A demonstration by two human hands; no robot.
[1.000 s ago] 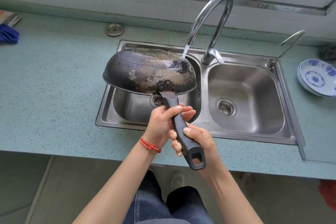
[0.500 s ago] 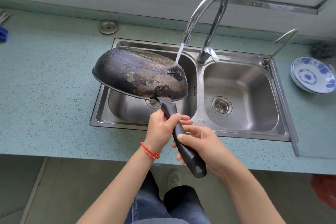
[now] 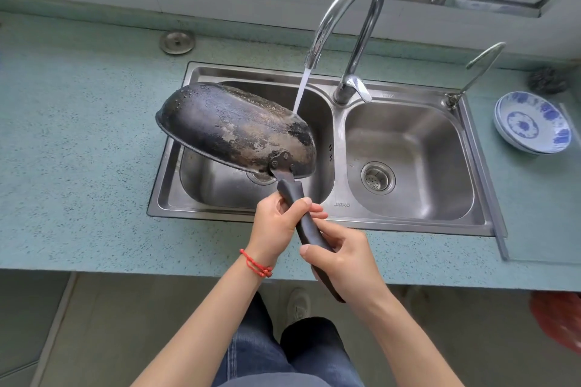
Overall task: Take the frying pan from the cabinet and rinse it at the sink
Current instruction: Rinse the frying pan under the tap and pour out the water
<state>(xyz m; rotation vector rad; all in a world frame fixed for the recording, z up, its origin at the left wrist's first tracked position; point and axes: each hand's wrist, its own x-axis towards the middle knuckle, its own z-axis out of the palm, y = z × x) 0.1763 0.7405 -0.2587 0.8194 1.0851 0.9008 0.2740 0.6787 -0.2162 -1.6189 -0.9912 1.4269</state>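
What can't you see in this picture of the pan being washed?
Head view only:
- Inside of the frying pan: it faces away; only its scorched underside shows.
- Left basin drain: mostly hidden by the pan.
- Handle end: covered by the right hand; the left hand covers part higher up.
- Red thing: cut off by the right edge.
- Dark scrubber-like thing: blurred.

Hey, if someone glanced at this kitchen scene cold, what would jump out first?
The blackened pan, tipped bottom-up over the left basin, held by its handle in the left hand and right hand. Then the water stream from the faucet falling behind its rim.
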